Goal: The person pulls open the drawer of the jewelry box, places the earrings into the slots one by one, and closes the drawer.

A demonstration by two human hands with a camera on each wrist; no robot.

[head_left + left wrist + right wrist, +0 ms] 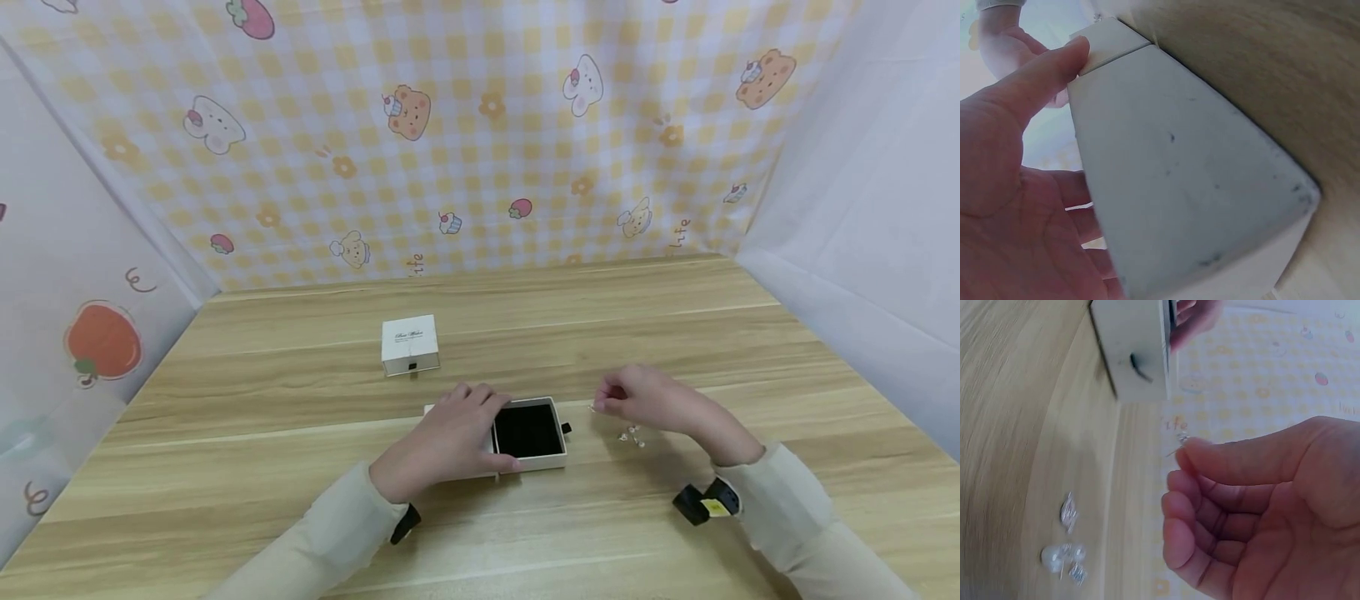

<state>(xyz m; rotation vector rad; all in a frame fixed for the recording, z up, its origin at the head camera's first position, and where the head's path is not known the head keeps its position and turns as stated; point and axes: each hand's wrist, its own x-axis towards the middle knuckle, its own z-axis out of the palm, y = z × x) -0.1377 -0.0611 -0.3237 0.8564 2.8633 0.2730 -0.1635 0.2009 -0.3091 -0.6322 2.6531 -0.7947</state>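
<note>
A white slide-out jewelry box lies on the table, its drawer pulled out to the right and showing a black lining. My left hand grips the box across its sleeve, thumb on the near side by the seam and fingers over the far side. Right of the drawer, my right hand pinches a small sparkly earring with a thin post between thumb and forefinger, just above the table. Several earrings lie below that hand; in the right wrist view one has a pearl.
A second white box, shut and with dark lettering on top, stands farther back to the left. A black pull tab sticks out of the drawer's front. A checked cloth hangs behind the wooden table.
</note>
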